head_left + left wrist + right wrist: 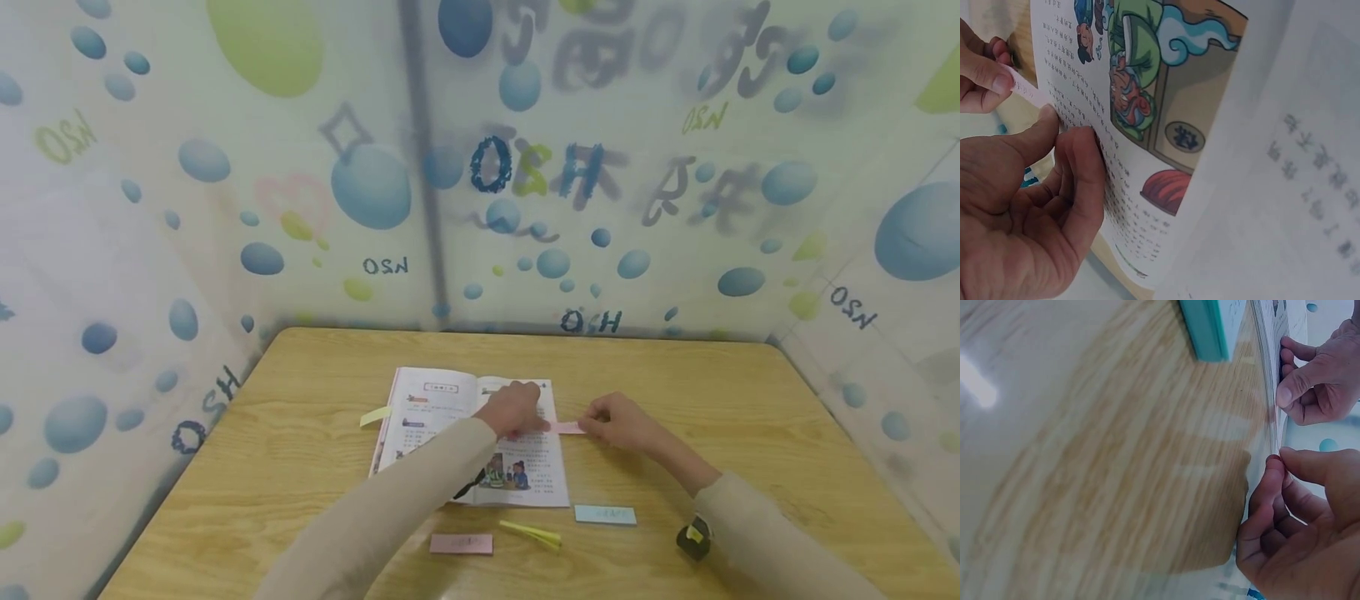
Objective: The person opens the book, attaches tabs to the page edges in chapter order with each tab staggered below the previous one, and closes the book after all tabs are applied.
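Note:
An open book [442,408] with printed text and coloured pictures lies on the wooden table. At its right page edge is a pink sticky note strip [567,427] with faint writing, also seen in the left wrist view [1027,91]. My right hand [622,421] pinches the strip's outer end between thumb and index finger. Over the right page, my left hand [1038,206] has its fingers bent against the paper. Its thumb tip touches the strip's inner end at the page edge. Whether that hand pinches the strip or only presses it cannot be made out.
Nearer me lie a blue sticky note pad [605,515], a pink pad [461,544] and yellow strips [532,534]. A yellow tab [375,416] sticks out from the book's left side. Beside the right sleeve is a small black device [693,540]. Patterned sheeting [465,242] surrounds the table.

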`<action>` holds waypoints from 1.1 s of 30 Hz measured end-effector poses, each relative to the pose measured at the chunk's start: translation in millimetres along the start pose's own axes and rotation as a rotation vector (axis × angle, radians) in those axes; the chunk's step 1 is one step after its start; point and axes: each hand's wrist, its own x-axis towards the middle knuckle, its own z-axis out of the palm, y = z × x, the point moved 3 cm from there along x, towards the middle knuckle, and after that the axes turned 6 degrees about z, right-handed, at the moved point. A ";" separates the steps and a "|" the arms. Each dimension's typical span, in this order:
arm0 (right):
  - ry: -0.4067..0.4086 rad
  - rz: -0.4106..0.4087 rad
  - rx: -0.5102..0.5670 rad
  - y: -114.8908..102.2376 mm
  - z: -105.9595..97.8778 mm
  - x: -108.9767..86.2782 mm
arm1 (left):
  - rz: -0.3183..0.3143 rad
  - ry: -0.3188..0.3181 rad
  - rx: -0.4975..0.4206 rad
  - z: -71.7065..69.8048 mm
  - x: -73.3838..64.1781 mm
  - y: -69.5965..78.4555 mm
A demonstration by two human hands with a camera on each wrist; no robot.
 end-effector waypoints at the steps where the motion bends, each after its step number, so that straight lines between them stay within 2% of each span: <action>1: -0.003 0.009 -0.004 0.4 0.0 -0.3 | -0.004 -0.002 -0.015 -0.3 -0.2 0.1; 6: -0.022 0.045 -0.025 1.5 -0.1 -2.1 | -0.007 -0.013 -0.061 -0.7 -1.0 -0.5; 11: -0.008 0.036 -0.075 1.9 -4.8 -2.7 | 0.008 -0.006 -0.062 -2.6 -2.9 -1.7; 15: 0.033 0.008 -0.116 3.6 -11.8 -2.5 | 0.015 0.001 -0.017 -3.1 -1.5 -5.1; 18: 0.064 -0.014 -0.125 4.1 -17.2 -2.6 | 0.053 -0.006 0.057 -4.0 -7.7 -6.8; 23: 0.102 -0.075 -0.123 -3.6 -23.6 -5.6 | 0.190 -0.015 0.183 -5.6 -35.6 -10.2; 27: 0.126 -0.117 -0.127 -11.0 -22.9 -9.5 | 0.294 0.001 0.255 -5.4 -67.8 -17.7; 33: 0.112 -0.183 -0.147 -20.3 -11.7 -16.4 | 0.356 0.006 0.262 -4.9 -111.2 -38.6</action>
